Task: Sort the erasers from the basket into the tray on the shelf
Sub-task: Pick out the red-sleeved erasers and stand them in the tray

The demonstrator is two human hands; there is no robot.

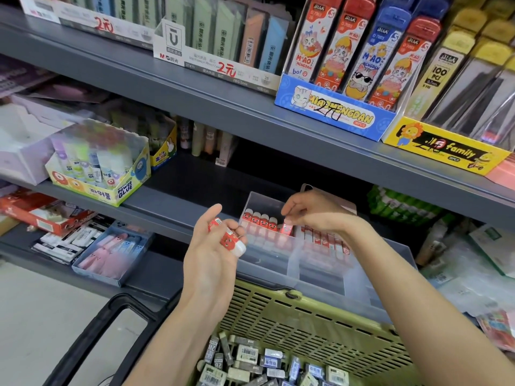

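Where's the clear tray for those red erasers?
Head view, right of centre: the clear tray sits on the grey shelf, just behind the green basket and under the right hand.

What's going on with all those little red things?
Someone is filling a clear tray on the shelf with red erasers. The right hand pinches one eraser at the end of the standing row in the tray's left section. The left hand holds spare erasers. The green basket below holds grey-labelled ones.
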